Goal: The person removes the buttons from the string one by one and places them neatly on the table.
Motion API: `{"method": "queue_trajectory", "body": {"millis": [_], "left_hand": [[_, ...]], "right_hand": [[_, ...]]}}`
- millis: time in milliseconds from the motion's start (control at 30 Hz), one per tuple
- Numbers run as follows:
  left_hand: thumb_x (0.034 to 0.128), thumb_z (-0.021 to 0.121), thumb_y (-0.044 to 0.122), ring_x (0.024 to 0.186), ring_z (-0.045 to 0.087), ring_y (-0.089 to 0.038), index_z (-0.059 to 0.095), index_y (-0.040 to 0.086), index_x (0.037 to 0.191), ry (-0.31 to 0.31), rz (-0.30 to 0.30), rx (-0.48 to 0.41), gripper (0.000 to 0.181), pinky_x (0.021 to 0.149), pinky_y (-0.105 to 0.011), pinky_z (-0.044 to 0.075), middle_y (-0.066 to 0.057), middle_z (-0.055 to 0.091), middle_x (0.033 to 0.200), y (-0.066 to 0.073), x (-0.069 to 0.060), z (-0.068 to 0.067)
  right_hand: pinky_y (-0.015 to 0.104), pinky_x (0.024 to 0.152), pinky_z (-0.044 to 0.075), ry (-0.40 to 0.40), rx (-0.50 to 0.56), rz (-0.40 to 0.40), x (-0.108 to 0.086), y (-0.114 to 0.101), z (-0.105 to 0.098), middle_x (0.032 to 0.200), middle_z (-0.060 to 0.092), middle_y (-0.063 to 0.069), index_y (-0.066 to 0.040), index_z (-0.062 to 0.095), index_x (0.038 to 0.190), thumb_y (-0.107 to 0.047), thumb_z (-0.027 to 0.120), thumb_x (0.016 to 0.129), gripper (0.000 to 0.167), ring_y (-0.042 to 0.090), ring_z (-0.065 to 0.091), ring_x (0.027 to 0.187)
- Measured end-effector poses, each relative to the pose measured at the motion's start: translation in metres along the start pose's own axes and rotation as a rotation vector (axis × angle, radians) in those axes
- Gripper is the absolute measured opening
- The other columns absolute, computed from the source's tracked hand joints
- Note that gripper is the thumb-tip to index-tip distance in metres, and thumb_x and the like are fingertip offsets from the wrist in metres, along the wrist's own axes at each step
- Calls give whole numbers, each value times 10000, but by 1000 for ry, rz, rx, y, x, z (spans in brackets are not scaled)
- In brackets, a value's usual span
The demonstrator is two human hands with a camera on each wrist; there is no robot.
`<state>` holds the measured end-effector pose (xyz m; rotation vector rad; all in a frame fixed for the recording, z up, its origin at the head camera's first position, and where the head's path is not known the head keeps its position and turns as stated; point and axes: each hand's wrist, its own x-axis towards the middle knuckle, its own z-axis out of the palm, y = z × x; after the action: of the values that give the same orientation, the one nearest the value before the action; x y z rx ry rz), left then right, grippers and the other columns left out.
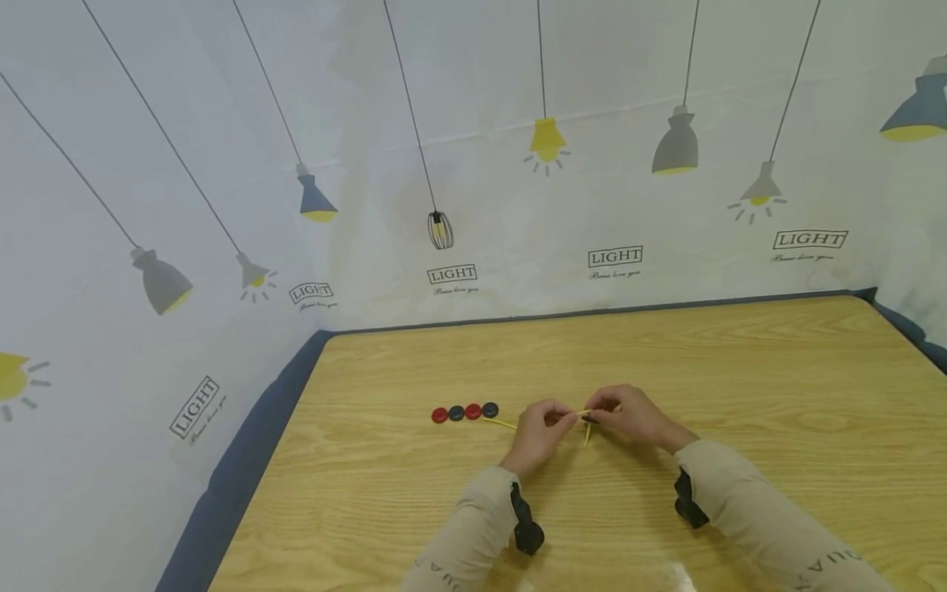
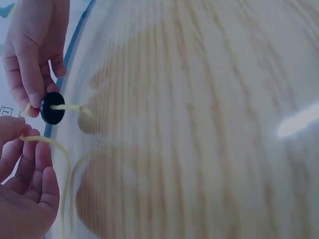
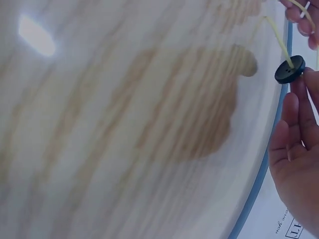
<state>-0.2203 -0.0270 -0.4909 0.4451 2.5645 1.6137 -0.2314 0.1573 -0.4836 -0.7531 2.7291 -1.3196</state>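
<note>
A dark button (image 2: 52, 117) with a yellow cord (image 2: 66, 164) through one of its holes hangs at the fingertips of my right hand (image 1: 632, 415). Thumb and fingers pinch the button by its edge, its face turned outward in the right wrist view. A short tail of cord dangles from that face. My left hand (image 1: 542, 429) pinches the cord between thumb and forefinger, close beside the right fingertips. From there the long part of the cord drops and trails leftward on the table. Both hands are raised a little over the tabletop.
Left of my hands, a touching row of red and dark blue buttons (image 1: 473, 411) lies on the wooden table (image 1: 385, 493). White cloth (image 1: 488, 181) printed with lamps encloses the back and sides. Dark wrist mounts (image 1: 527, 530) sit under my cuffs.
</note>
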Motion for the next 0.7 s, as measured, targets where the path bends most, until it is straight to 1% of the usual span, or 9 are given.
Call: {"method": "queue_trajectory", "body": {"millis": [167,267,400,533,700], "left_hand": [[855,592,179,722,545,-40,646,55,882,-9,5,12,137,663,-189,442,23,614,807,-2,0,-2],[856,592,196,751,557,-55,644,58,893,-5,11,7,152,688,-200,447,22,619,830,-2,2,-2],[856,592,185,764,574,-71,647,54,902,5,26,-5,149,704,-205,452,5,634,846,1,4,0],[841,608,157,721,569,-51,666,45,863,22,15,-4,127,666,-188,453,0,641,810,3,4,1],[830,625,166,670,553,-33,689,49,827,38,-1,26,134,611,-180,449,10,639,765,4,4,3]], "right_hand": [[270,619,443,14,22,24,1,-4,1,786,618,6,-42,631,866,-28,606,819,56,128,545,710],[267,606,445,27,36,9,3,-5,2,767,614,5,-41,622,856,-39,622,810,46,120,548,692],[272,609,449,23,40,-29,4,-5,3,761,623,0,-55,637,845,-67,621,818,34,108,550,681],[268,618,449,8,29,-31,4,-4,4,778,632,-13,-86,654,852,-86,603,835,53,100,546,686],[268,624,450,0,28,-24,3,-3,4,794,628,-13,-83,649,869,-89,596,842,60,106,543,695]]}}
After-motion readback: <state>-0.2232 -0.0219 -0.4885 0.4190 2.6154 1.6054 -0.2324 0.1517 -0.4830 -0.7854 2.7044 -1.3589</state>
